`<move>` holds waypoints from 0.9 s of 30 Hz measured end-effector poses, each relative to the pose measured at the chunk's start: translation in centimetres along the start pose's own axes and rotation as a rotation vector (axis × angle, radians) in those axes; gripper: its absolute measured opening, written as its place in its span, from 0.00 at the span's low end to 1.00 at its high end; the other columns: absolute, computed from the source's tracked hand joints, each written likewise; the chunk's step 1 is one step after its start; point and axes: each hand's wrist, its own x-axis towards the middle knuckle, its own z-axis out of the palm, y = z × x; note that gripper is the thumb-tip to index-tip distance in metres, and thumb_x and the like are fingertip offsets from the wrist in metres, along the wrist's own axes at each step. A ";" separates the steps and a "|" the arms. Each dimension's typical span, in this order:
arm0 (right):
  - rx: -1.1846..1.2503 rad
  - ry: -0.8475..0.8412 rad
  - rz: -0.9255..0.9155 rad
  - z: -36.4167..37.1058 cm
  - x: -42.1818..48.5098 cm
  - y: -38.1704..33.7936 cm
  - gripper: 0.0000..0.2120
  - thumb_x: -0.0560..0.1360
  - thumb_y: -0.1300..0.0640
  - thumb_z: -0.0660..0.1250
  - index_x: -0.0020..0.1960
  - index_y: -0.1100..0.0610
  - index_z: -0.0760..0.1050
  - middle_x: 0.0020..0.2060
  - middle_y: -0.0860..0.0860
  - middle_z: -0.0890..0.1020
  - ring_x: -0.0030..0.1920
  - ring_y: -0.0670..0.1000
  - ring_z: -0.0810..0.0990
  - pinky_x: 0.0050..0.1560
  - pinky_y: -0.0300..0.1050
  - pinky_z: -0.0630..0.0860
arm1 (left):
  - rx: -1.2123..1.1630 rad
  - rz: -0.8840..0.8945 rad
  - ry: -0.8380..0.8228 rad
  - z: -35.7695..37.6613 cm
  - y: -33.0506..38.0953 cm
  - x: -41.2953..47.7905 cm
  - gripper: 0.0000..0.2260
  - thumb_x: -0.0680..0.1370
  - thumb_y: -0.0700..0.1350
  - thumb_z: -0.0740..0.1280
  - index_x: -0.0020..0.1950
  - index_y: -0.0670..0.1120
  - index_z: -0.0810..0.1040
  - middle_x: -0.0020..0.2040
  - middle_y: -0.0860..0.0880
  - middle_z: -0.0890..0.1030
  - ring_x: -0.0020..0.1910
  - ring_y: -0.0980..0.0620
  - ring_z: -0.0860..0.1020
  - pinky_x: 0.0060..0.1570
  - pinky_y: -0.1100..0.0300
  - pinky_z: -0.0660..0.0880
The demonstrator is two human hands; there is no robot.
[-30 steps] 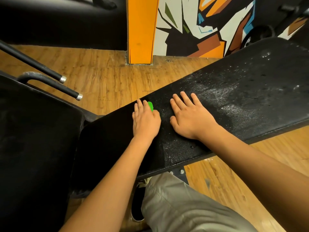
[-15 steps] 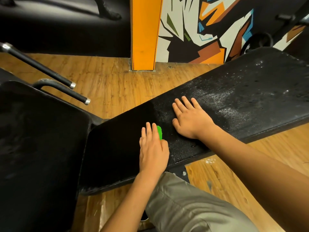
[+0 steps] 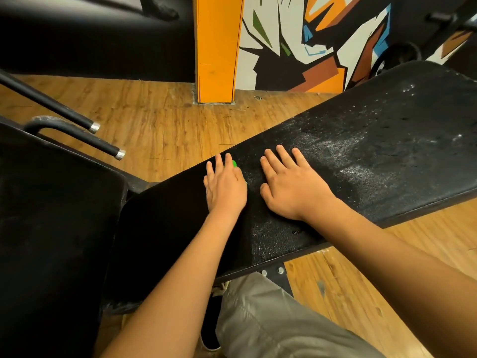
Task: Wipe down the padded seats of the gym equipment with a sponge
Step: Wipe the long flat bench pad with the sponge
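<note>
A long black padded bench point(image 3: 361, 161) runs from the lower middle up to the right, speckled with white foam on its right part. My left hand point(image 3: 224, 187) lies flat on the pad near its far edge, fingers straight, pressing down a green sponge point(image 3: 234, 164) of which only a small edge shows by the fingertips. My right hand point(image 3: 291, 187) rests flat on the pad just to the right, fingers straight and spread, holding nothing.
A second black padded seat point(image 3: 51, 215) fills the left side. Two black metal bars with silver ends point(image 3: 113, 151) stick out over the wooden floor point(image 3: 160, 125). An orange pillar point(image 3: 216, 52) and a painted wall stand behind. My grey trouser leg point(image 3: 278, 321) is below the bench.
My left hand slid with the sponge toward me and has pushed back out to the pad's far edge. The right hand has stayed in place.
</note>
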 end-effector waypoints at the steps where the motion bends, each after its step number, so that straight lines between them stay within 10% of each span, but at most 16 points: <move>1: -0.005 0.008 0.003 0.1 0.0 0.0 0.34 0.82 0.43 0.39 0.83 0.60 0.46 0.83 0.57 0.48 0.82 0.59 0.44 0.81 0.60 0.42 | 0.000 -0.008 0.001 -0.1 0.2 1.0 0.23 0.87 0.49 0.49 0.83 0.49 0.53 0.83 0.47 0.50 0.82 0.44 0.45 0.79 0.45 0.47; 27: -0.010 0.019 0.001 0.5 0.2 -0.1 0.38 0.77 0.43 0.36 0.83 0.60 0.48 0.83 0.57 0.50 0.82 0.60 0.45 0.81 0.61 0.43 | 0.025 -0.019 -0.023 -0.2 0.7 3.6 0.24 0.87 0.49 0.49 0.83 0.46 0.51 0.83 0.44 0.47 0.82 0.46 0.46 0.79 0.48 0.45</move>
